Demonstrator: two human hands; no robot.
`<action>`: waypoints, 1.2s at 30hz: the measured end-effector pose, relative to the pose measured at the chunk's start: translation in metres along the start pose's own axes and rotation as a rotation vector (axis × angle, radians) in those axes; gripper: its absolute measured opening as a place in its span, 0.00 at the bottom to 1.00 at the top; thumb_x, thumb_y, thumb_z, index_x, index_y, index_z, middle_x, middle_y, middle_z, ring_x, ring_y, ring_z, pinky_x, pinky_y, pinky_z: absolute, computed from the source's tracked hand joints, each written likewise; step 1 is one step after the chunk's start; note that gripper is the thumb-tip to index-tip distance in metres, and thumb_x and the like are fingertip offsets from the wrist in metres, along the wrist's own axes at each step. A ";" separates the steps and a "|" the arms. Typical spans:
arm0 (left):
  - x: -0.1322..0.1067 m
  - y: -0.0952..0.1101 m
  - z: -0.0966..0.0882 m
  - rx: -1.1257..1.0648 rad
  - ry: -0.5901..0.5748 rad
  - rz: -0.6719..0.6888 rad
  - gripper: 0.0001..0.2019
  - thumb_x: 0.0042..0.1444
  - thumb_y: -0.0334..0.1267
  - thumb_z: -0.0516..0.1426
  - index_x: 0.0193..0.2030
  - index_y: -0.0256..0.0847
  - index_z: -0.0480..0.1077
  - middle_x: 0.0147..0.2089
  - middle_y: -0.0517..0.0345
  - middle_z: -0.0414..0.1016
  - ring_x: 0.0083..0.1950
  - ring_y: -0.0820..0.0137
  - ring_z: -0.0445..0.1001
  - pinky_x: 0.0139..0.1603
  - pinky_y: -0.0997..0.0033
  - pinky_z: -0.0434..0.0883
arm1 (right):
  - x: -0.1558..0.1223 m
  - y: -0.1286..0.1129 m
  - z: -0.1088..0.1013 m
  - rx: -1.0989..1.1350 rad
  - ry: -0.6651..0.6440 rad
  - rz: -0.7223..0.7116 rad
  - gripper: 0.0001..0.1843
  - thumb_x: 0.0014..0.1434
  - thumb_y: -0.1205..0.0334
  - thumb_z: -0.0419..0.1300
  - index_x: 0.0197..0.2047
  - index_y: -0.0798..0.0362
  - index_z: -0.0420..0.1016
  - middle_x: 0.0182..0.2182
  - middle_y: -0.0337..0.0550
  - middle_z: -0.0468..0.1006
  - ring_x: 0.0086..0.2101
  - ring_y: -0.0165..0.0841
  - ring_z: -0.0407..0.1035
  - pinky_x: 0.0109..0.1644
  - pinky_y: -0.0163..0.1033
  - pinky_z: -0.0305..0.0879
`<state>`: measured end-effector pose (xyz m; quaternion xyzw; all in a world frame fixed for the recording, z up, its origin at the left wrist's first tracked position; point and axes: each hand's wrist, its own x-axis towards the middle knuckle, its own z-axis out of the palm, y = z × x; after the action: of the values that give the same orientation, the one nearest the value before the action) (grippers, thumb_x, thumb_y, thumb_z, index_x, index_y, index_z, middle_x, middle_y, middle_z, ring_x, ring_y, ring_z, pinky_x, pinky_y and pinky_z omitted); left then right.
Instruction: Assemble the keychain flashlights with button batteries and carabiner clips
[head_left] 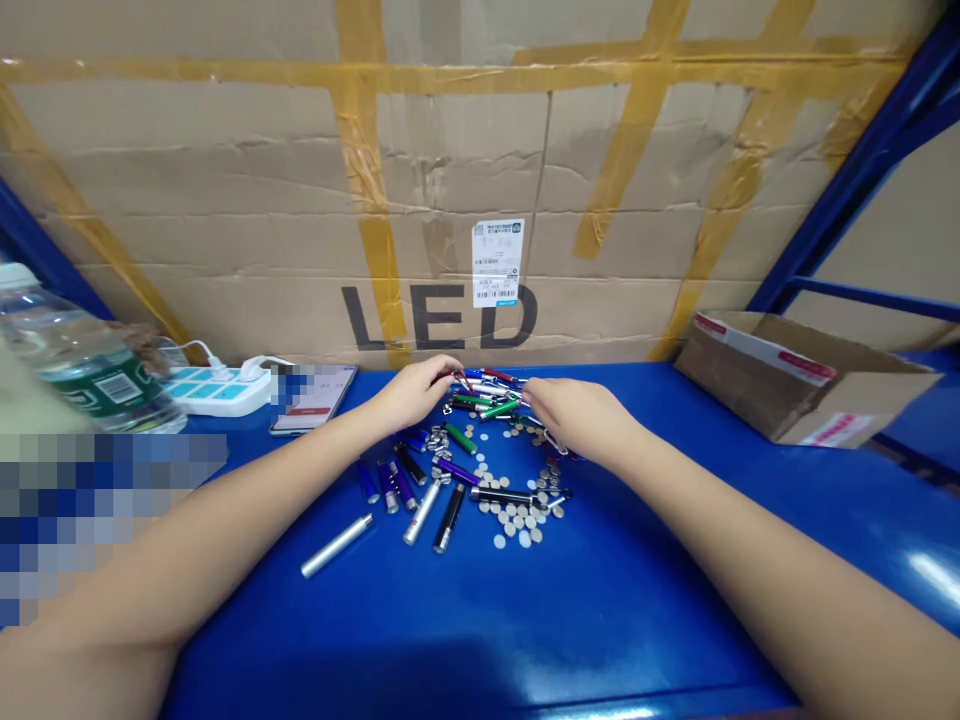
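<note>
A heap of small pen-shaped torches [480, 395] in red, green, blue, purple, silver and black lies on the blue table [585, 600]. Several button cells [517, 520] are scattered among them. My left hand [416, 390] rests at the far left of the heap, fingers curled onto a red torch. My right hand [574, 415] lies palm down on the right of the heap, fingers bent over the torches there; what it holds is hidden. A silver torch [337, 545] lies apart at the near left.
A big taped cardboard box marked LED [450, 180] stands behind the table. An open small carton [802, 375] sits at the right. At the left are a water bottle [82, 360], a power strip [217, 390] and a phone [311, 395].
</note>
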<state>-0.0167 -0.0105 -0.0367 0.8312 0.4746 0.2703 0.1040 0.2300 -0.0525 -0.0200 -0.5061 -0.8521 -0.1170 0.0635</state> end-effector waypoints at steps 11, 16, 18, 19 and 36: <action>0.020 0.000 0.016 0.074 -0.117 0.135 0.20 0.60 0.32 0.50 0.60 0.41 0.62 0.61 0.53 0.69 0.61 0.65 0.68 0.62 0.63 0.63 | 0.006 0.012 0.017 0.075 -0.061 -0.016 0.16 0.66 0.58 0.45 0.37 0.51 0.71 0.37 0.44 0.78 0.34 0.34 0.71 0.31 0.36 0.55; 0.018 -0.003 -0.004 0.168 -0.153 0.120 0.15 0.58 0.32 0.51 0.51 0.37 0.69 0.52 0.48 0.75 0.53 0.63 0.72 0.55 0.63 0.66 | 0.005 0.013 0.016 0.070 -0.042 -0.036 0.14 0.66 0.58 0.46 0.37 0.52 0.71 0.36 0.45 0.78 0.34 0.34 0.71 0.32 0.36 0.56; 0.014 -0.006 -0.016 0.191 -0.256 0.107 0.10 0.56 0.33 0.54 0.43 0.39 0.73 0.44 0.53 0.78 0.45 0.65 0.75 0.47 0.68 0.68 | 0.004 0.012 0.015 0.068 -0.029 -0.051 0.14 0.66 0.58 0.46 0.37 0.52 0.71 0.36 0.45 0.78 0.34 0.35 0.71 0.32 0.36 0.57; 0.012 -0.008 -0.021 0.199 -0.312 0.102 0.09 0.55 0.34 0.55 0.41 0.39 0.74 0.42 0.54 0.78 0.42 0.66 0.75 0.43 0.70 0.68 | 0.004 0.012 0.015 0.067 -0.022 -0.060 0.14 0.66 0.58 0.47 0.36 0.52 0.71 0.36 0.45 0.78 0.34 0.35 0.71 0.32 0.37 0.57; 0.003 -0.005 -0.050 0.335 -0.687 -0.014 0.10 0.53 0.41 0.57 0.40 0.42 0.74 0.39 0.57 0.78 0.39 0.68 0.75 0.37 0.73 0.66 | -0.002 0.001 0.006 0.076 0.053 -0.171 0.13 0.65 0.60 0.48 0.37 0.54 0.72 0.36 0.46 0.78 0.36 0.37 0.70 0.36 0.38 0.60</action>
<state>-0.0463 -0.0091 0.0037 0.8755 0.4556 -0.1061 0.1213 0.2317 -0.0522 -0.0264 -0.4256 -0.8940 -0.1027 0.0949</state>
